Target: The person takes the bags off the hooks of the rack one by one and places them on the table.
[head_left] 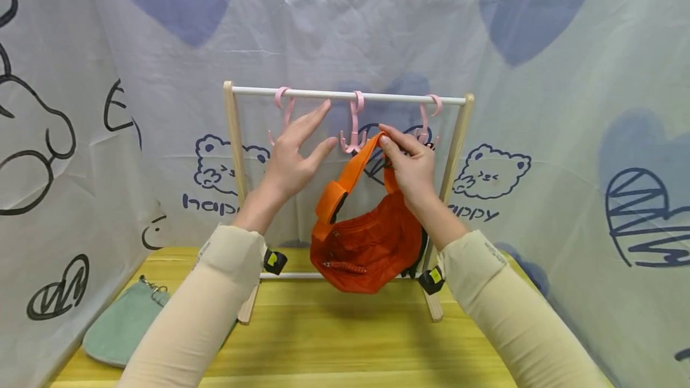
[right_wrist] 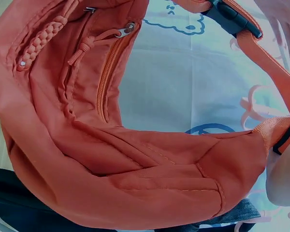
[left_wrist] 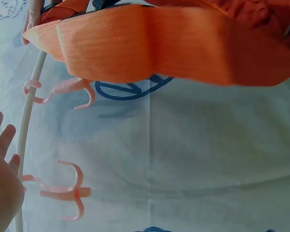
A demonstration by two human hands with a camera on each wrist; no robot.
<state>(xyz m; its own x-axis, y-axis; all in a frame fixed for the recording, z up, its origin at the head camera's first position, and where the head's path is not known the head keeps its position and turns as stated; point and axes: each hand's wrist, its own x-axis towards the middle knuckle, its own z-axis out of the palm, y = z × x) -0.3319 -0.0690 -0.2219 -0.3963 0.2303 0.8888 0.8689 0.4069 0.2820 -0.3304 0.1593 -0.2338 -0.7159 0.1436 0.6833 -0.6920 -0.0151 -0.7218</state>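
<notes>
My right hand (head_left: 412, 166) pinches the top of the strap of an orange waist bag (head_left: 372, 244), which hangs in the air before the rack. In the right wrist view the bag shows a zipper (right_wrist: 106, 79), a braided pull (right_wrist: 43, 41) and a dark buckle (right_wrist: 232, 19) on its strap. To the left of the bag, my left hand (head_left: 291, 160) is raised with its fingers extended, holding nothing. It overlaps the left pink hook (head_left: 286, 103). Between the two hands a middle pink hook (head_left: 354, 124) hangs from the white rod (head_left: 323, 95).
A right pink hook (head_left: 424, 115) is partly behind my right hand. Something dark (right_wrist: 19, 198) hangs behind the orange bag. The rack's wooden post (head_left: 457, 142) stands at the right. A pale green bag (head_left: 121, 325) lies on the wooden table (head_left: 345, 340) at the left.
</notes>
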